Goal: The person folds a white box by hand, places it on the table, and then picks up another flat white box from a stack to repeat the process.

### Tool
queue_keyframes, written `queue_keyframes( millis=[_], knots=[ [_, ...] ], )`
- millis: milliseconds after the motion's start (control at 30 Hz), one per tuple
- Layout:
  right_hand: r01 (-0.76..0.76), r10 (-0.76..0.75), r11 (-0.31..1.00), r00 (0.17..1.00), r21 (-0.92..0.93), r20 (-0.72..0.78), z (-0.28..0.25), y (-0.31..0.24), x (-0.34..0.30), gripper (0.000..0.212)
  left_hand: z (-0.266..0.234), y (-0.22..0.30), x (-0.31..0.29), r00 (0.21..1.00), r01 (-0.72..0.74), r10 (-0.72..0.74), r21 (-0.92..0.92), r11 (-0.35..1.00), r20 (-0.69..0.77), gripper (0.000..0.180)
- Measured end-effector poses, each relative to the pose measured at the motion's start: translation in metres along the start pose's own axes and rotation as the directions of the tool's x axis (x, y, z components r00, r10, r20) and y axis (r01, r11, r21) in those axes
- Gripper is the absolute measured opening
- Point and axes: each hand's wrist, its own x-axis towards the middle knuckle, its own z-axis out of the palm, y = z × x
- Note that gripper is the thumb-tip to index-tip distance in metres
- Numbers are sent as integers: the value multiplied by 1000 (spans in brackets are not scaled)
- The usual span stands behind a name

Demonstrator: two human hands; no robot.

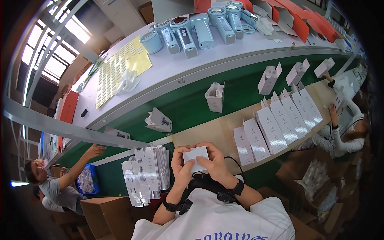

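Head view here, and both hands are busy: the left hand point(182, 163) and right hand point(217, 162) are gripping one small white box point(195, 153) between them, thumbs down on its top face, fingers wrapped round the edges. It's squarish, flat-faced, smooth-looking card, and it's up in front of the chest at the near side of a tan board point(194, 135). One black wristband on each wrist. Just left of the hands there's a pile of glossy flattened cartons point(146, 172), thin sheets packed too tight to count. Over on the right, tall slim white boxes point(273, 131) stand in a slanted row, seven or so, overlapping. Behind that runs a smooth green belt point(188, 116) with about six white cartons point(215, 99) spread along it, flaps up on most, one partly behind a metal rail point(76, 128). Up on the pale shelf point(166, 72): roughly seven rounded, shiny light-blue devices point(205, 34), one yellow sheet point(138, 64) dotted with little pale ovals, and one crumpled, filmy white wrap point(127, 82) on it.
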Motion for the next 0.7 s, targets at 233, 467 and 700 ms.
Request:
queue_keyframes(
  millis=[233,467,700],
  knots=[
    [32,-32,999,999,-31,-22,-3,6,3,33,4,1,1,999,33,-32,8,999,-24,35],
    [31,-32,999,999,-24,-24,-5,7,1,30,7,0,0,999,31,-31,23,999,-29,29],
    [-63,55,967,998,248,38,-7,-10,-2,31,5,-5,-7,992,-115,118,76,990,-39,30]
  ],
)
